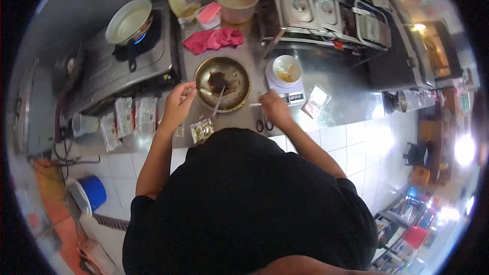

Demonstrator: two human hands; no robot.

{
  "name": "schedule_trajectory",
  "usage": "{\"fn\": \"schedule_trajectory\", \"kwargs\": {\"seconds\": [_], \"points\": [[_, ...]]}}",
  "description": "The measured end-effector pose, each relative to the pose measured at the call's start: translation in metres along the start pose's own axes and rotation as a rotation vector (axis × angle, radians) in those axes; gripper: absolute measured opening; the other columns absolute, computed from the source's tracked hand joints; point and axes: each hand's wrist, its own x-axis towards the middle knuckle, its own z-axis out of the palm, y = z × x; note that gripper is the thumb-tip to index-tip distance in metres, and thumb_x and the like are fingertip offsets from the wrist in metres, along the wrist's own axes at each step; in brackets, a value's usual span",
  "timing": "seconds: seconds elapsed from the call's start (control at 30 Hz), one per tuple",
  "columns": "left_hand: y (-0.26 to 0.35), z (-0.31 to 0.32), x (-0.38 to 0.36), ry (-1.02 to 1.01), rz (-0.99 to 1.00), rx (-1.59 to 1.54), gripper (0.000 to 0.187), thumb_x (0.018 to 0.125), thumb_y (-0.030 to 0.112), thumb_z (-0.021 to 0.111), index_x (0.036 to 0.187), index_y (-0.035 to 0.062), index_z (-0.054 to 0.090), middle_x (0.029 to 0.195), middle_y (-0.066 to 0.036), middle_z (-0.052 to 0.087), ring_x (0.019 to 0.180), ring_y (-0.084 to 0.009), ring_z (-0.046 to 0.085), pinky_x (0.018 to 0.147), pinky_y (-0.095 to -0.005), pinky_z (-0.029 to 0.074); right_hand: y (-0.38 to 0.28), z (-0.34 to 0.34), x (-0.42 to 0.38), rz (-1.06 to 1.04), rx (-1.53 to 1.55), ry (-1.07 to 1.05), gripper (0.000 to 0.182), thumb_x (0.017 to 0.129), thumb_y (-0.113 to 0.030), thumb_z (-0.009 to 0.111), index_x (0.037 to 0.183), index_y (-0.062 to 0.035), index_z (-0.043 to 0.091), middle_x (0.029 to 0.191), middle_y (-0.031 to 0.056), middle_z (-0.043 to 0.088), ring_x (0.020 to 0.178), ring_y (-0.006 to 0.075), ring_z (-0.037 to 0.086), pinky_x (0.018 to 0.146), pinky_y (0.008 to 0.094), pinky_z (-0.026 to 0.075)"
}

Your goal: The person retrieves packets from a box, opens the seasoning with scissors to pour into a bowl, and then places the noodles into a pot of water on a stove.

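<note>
A wide metal bowl [238, 101] with a dark brown paste in it stands on the steel counter, a spoon [219, 100] leaning over its near rim. My left hand [179, 103] is at the bowl's left edge, thumb and fingers pinched together; whether they grip the rim or something small, I cannot make out. To the bowl's right, my right hand [275, 109] is blurred and closed, with a small whitish strip [255, 105] sticking out from its fingers. Scissors [264, 125] lie just below that hand. Beside it, a white bowl [287, 69] with yellowish remains rests on a digital kitchen scale [294, 98].
A lit gas stove [147, 63] carries a pan [129, 22] at left. Behind are a pink cloth [214, 39], a tub [237, 1] and lidded steel containers [299, 8]. Packets [145, 114], an opened foil packet [201, 130] and a clear sachet [316, 101] lie along the front.
</note>
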Motion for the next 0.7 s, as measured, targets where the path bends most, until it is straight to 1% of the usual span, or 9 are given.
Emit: {"fn": "schedule_trajectory", "kwargs": {"seconds": [0.07,0.13,0.2,0.23,0.33,0.37,0.5,0.6,0.7], "points": [[-0.033,-0.019,-0.033,0.044,-0.098,0.037,0.027,0.083,0.02,0.059,0.104,0.0033,0.057,0.098,-0.006,0.059,0.077,-0.0142,0.054,0.066,-0.0274,0.045,-0.01,-0.026,0.011,0.171,0.052,0.021,0.012,0.078,-0.011,0.056,0.089,-0.0067,0.06,0.091,0.0113,0.053,0.083,0.0306,0.055,0.067,0.0389,0.046],[-0.059,-0.023,-0.061,0.076,-0.178,0.065,0.029,0.081,0.021,0.061,0.104,0.0033,0.057,0.099,-0.008,0.059,0.078,-0.0161,0.055,0.067,-0.0283,0.045,-0.008,-0.03,0.016,0.123,0.028,-0.025,0.01,0.076,-0.012,0.058,0.084,-0.0071,0.061,0.09,0.0101,0.054,0.081,0.0308,0.056,0.067,0.0388,0.047],[-0.067,-0.019,-0.08,0.005,-0.116,0.295,0.035,0.076,0.023,0.065,0.104,0.0037,0.057,0.099,-0.011,0.059,0.078,-0.0212,0.056,0.07,-0.0312,0.046,-0.008,-0.023,0.016,0.101,0.012,-0.102,0.014,0.074,-0.011,0.06,0.087,-0.0079,0.061,0.092,0.0108,0.054,0.083,0.0302,0.056,0.068,0.0388,0.048],[-0.064,-0.014,-0.087,-0.04,-0.075,0.422,0.044,0.068,0.025,0.071,0.105,0.0038,0.057,0.1,-0.013,0.057,0.085,-0.0264,0.056,0.077,-0.035,0.045,-0.011,-0.019,0.015,0.111,-0.023,-0.154,0.017,0.072,-0.011,0.06,0.089,-0.0084,0.061,0.093,0.0109,0.053,0.084,0.03,0.056,0.069,0.0383,0.048],[-0.068,0.0,-0.095,-0.132,0.079,0.636,0.053,0.062,0.025,0.074,0.107,0.0035,0.056,0.105,-0.014,0.055,0.095,-0.0298,0.053,0.085,-0.0379,0.041,0.002,0.008,0.01,0.016,-0.076,-0.225,0.019,0.07,-0.012,0.058,0.089,-0.0091,0.06,0.094,0.0107,0.053,0.087,0.0291,0.056,0.071,0.0374,0.049],[-0.065,0.004,-0.097,-0.167,0.03,0.65,0.06,0.057,0.025,0.076,0.109,0.003,0.055,0.107,-0.013,0.054,0.1,-0.0309,0.05,0.087,-0.0383,0.039,0.01,0.018,0.008,-0.002,-0.155,-0.238,0.014,0.072,-0.013,0.056,0.085,-0.0084,0.06,0.089,0.0103,0.054,0.085,0.0285,0.055,0.071,0.0381,0.048],[-0.078,0.015,-0.093,-0.137,0.137,0.617,0.061,0.057,0.026,0.076,0.109,0.0035,0.055,0.107,-0.012,0.053,0.1,-0.0308,0.05,0.085,-0.0382,0.04,0.009,0.026,0.011,-0.051,-0.275,-0.222,0.01,0.075,-0.014,0.052,0.077,-0.0086,0.06,0.082,0.0094,0.053,0.083,0.0278,0.054,0.07,0.0379,0.048],[-0.081,0.023,-0.086,-0.181,0.012,0.661,0.064,0.059,0.028,0.074,0.113,0.0025,0.051,0.107,-0.015,0.052,0.103,-0.0324,0.048,0.088,-0.0402,0.037,0.002,0.02,0.01,-0.007,-0.243,-0.16,0.01,0.076,-0.014,0.052,0.077,-0.0068,0.059,0.08,0.0101,0.053,0.081,0.0289,0.055,0.07,0.0381,0.047],[-0.083,0.022,-0.082,-0.164,0.03,0.622,0.056,0.062,0.028,0.072,0.11,0.003,0.054,0.102,-0.014,0.052,0.1,-0.0318,0.049,0.086,-0.0401,0.039,-0.006,-0.006,0.013,0.072,-0.167,-0.124,0.009,0.075,-0.011,0.055,0.081,-0.0055,0.059,0.082,0.0116,0.055,0.081,0.0305,0.055,0.072,0.0379,0.047]]}}
